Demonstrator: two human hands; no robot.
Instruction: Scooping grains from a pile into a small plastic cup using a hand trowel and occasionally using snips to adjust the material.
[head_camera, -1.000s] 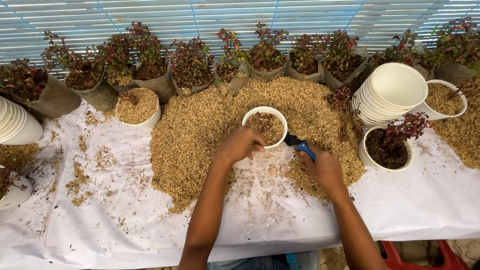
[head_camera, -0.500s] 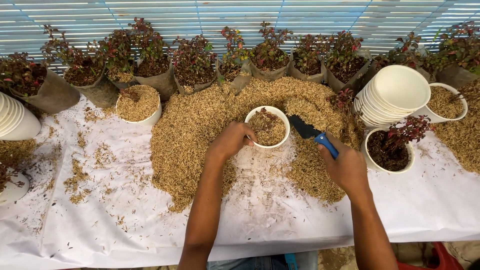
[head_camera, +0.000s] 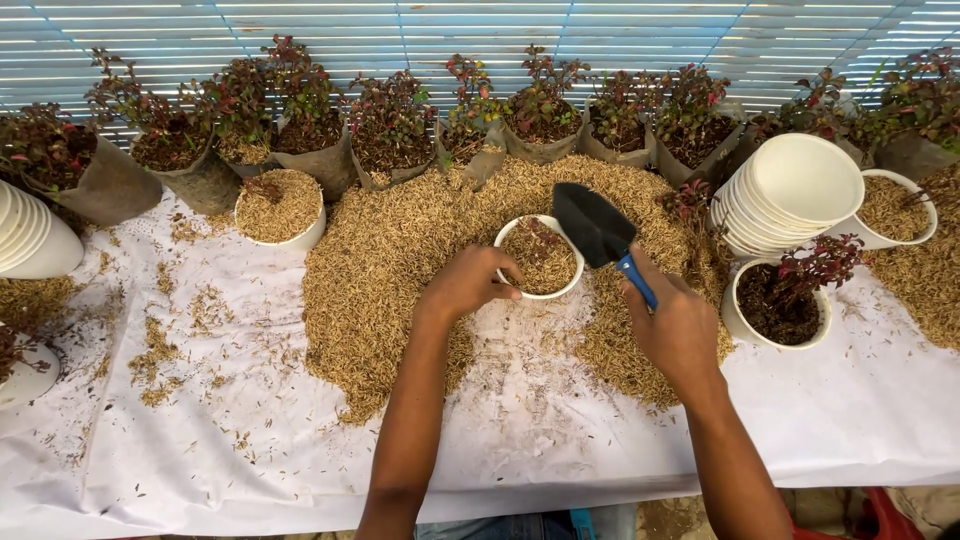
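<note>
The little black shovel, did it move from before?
Yes. The shovel lifted off the husk pile and now hangs beside the white pot, held by the right hand.

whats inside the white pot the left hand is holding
The white pot under the left hand holds tan husk fill, with a small red-leaved plant on top. Any soil or roots below the husks are covered and cannot be seen.

Husk-strewn white sheet (head_camera: 850, 440) under pots (head_camera: 540, 258)
</note>
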